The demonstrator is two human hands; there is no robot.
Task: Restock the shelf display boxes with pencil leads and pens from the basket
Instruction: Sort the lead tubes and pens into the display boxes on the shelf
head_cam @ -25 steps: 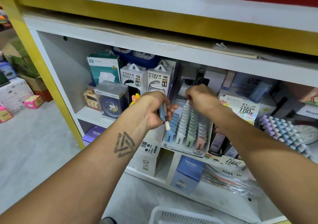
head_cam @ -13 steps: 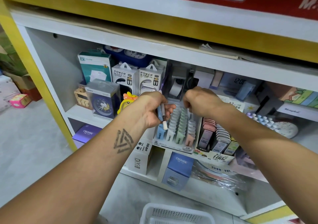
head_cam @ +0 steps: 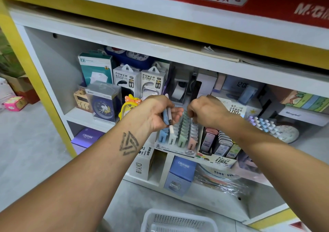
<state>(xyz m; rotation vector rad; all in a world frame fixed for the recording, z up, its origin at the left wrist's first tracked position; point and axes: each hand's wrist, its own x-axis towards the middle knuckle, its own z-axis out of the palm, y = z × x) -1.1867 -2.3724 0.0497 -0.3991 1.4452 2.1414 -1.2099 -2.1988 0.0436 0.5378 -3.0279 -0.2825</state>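
Left hand [head_cam: 156,114] grips white-capped pen [head_cam: 170,117] plus blue lead case. Right hand [head_cam: 206,112], fingers curled, now lower over pastel lead display box [head_cam: 179,139] beneath hands; contents unclear. Insertion under way.

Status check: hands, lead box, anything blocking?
Left hand grips pen and blue lead case. Right hand curled over the lead display box, grip hidden. Nothing blocking.
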